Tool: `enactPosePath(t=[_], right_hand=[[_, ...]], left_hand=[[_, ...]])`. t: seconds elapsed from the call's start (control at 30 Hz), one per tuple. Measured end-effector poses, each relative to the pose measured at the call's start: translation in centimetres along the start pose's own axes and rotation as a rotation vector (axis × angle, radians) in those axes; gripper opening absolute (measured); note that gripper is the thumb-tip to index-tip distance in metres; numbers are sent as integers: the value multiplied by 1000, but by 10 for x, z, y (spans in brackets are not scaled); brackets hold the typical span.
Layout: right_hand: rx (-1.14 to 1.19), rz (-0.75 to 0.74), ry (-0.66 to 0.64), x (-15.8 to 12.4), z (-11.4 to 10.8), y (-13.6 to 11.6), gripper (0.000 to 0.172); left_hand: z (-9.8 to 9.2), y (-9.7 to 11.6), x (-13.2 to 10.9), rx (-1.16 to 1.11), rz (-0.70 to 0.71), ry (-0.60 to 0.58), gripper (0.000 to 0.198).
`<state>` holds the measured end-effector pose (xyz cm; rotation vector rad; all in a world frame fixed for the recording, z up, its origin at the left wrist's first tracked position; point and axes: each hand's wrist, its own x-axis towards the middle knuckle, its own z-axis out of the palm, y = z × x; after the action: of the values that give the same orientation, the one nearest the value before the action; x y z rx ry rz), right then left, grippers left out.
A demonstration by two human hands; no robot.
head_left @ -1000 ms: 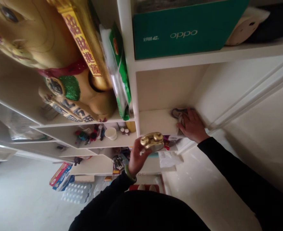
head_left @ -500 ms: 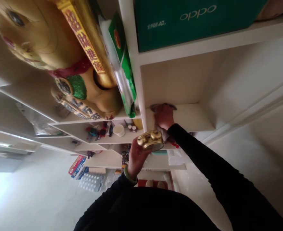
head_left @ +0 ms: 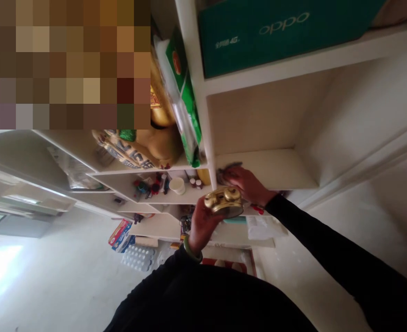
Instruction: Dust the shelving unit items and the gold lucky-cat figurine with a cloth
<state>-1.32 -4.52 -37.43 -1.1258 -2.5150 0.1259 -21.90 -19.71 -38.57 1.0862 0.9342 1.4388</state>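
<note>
My left hand (head_left: 203,225) grips a shiny gold ornament (head_left: 223,199) with a rounded, moulded side, held in front of the shelf unit. A bracelet circles that wrist. My right hand (head_left: 248,185) is closed on a dark greyish cloth (head_left: 225,172), which lies against the left end of a white shelf board (head_left: 276,168). The cloth is partly covered by the fingers. Little space separates the right hand from the gold ornament just below it.
Above this compartment stands a green OPPO box (head_left: 286,37). To the left, a green-and-white packet (head_left: 184,99) leans beside a large gold figurine (head_left: 162,147), partly blurred out. A lower shelf holds a white cup (head_left: 176,185) and small items. An egg tray (head_left: 138,257) sits further down.
My right hand has drawn the cloth from the back of the shelf board toward its front left corner. The left hand still holds the gold ornament. The view has shifted slightly.
</note>
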Motion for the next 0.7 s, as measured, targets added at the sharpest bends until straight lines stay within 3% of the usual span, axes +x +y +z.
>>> enactPosePath(t=[0.1, 0.2, 0.3, 0.37, 0.47, 0.57, 0.63, 0.7], right_hand=[[2, 10, 38, 0, 0, 14, 49], [-64, 175, 74, 45, 5, 17, 50], [-79, 278, 107, 80, 14, 4, 53], [-72, 264, 103, 74, 18, -7, 52], [-44, 141, 64, 29, 15, -17, 45], [28, -38, 43, -12, 8, -9, 45], [63, -58, 59, -12, 3, 4, 46], [54, 29, 91, 10, 2, 16, 46]], left_hand=[[-7, 2, -5, 16, -6, 40, 73], [-15, 5, -13, 26, -14, 88, 73], [-21, 8, -20, 33, -22, 106, 74], [-23, 8, -22, 29, -13, 109, 75], [-22, 7, -21, 10, 38, 109, 73], [-22, 7, -15, 11, 94, 104, 71], [-23, 7, -12, 22, 116, 104, 69], [-26, 7, -11, 34, 129, 101, 67]])
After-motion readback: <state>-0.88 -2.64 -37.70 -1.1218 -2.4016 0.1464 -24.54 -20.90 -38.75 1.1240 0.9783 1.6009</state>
